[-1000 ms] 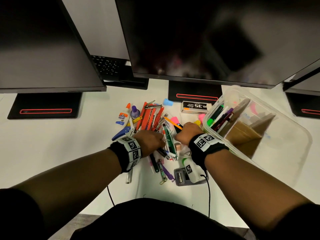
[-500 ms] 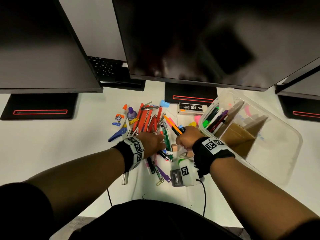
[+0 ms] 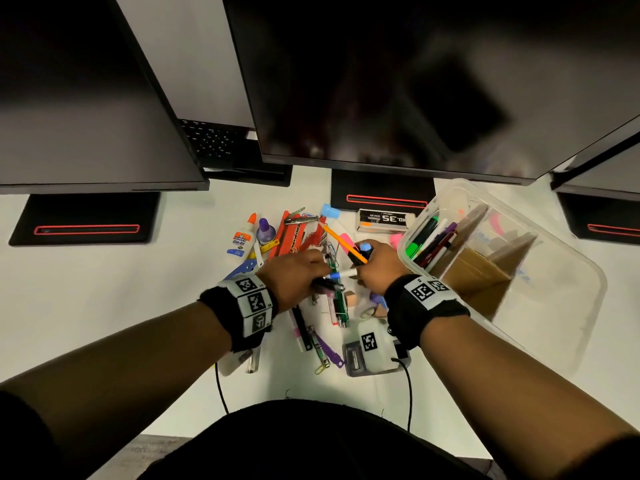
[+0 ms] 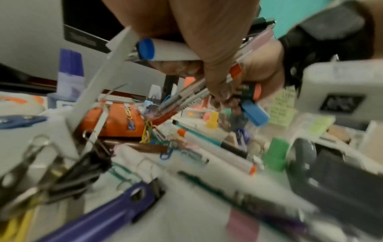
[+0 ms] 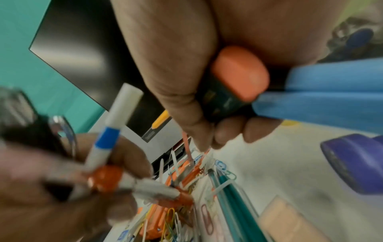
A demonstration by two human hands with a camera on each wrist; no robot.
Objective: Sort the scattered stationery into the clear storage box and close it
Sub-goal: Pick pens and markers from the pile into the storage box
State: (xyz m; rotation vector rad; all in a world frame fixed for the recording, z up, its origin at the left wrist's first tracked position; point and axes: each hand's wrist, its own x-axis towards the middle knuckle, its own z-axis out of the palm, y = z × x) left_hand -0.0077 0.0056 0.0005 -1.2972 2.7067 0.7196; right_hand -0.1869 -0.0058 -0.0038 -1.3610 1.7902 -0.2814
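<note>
A pile of scattered stationery (image 3: 313,242) lies on the white desk (image 3: 104,292) below the middle monitor. My left hand (image 3: 320,273) grips a bundle of pens, among them a white marker with a blue band (image 4: 165,51) (image 5: 107,139). My right hand (image 3: 362,268), close beside it, grips a black highlighter with an orange end (image 5: 238,77) and a blue highlighter (image 5: 331,91). The clear storage box (image 3: 571,271) stands open to the right of my right hand. It holds several pens (image 3: 429,240) on its left side and a cardboard divider (image 3: 474,271).
A white glue bottle (image 3: 242,237), a purple glue bottle (image 3: 266,232) and a staples box (image 3: 386,220) lie at the pile's far edge. Three dark monitors (image 3: 415,81) overhang the desk, their black stands (image 3: 86,220) behind the pile. Clips and pens (image 3: 322,348) lie near me.
Both hands were pressing down into the pile; now they have drawn together and lifted slightly, the left with a bundle of pens and the right with two highlighters.
</note>
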